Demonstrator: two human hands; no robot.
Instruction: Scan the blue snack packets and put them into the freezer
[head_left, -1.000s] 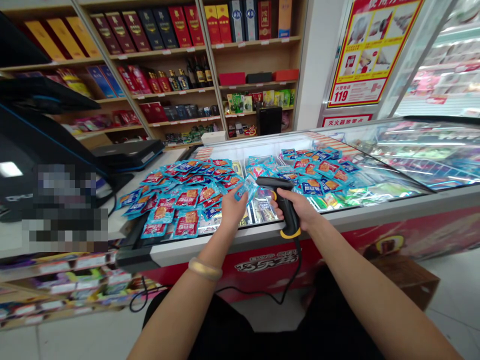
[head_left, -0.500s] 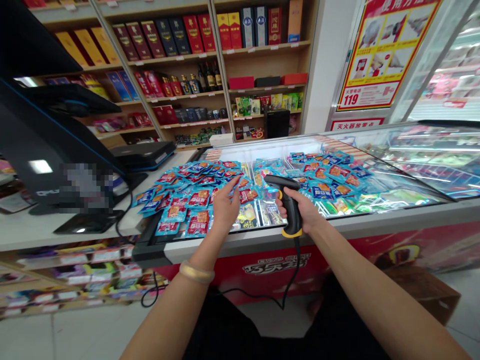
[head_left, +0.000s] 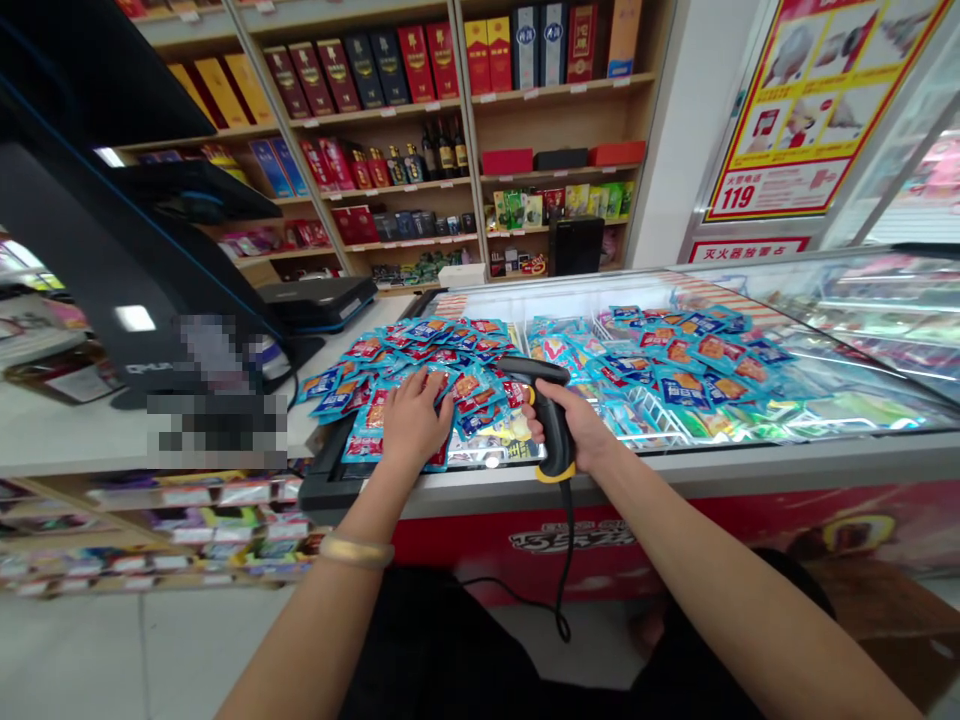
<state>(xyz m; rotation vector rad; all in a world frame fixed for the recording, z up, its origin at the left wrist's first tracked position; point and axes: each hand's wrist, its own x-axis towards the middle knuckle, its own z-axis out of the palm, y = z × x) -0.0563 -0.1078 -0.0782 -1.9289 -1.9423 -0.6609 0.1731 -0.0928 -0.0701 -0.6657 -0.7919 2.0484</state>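
Note:
My right hand (head_left: 581,420) is wrapped round the handle of a black and yellow barcode scanner (head_left: 555,430), whose head points left over the glass. A gold bangle (head_left: 356,551) circles my left wrist. My left hand (head_left: 412,420) lies palm down with fingers stretched over the near part of a pile of blue and red snack packets (head_left: 375,352). Whether it grips any packet cannot be seen. Another spread of similar snack packets (head_left: 686,350) lies on the glass to the right of the scanner.
Both piles lie on a glass-topped freezer (head_left: 660,462) with a red front. A black checkout terminal (head_left: 165,270) stands on the counter (head_left: 45,440) at left. The scanner's cable (head_left: 568,550) hangs before the freezer. Behind are shelves (head_left: 405,110) of boxes and bottles; a brown box (head_left: 877,600) sits low at right.
My left hand has moved left and down from beside the pile onto its near packets. The scanner has shifted slightly left in my right hand. The view has turned a little left.

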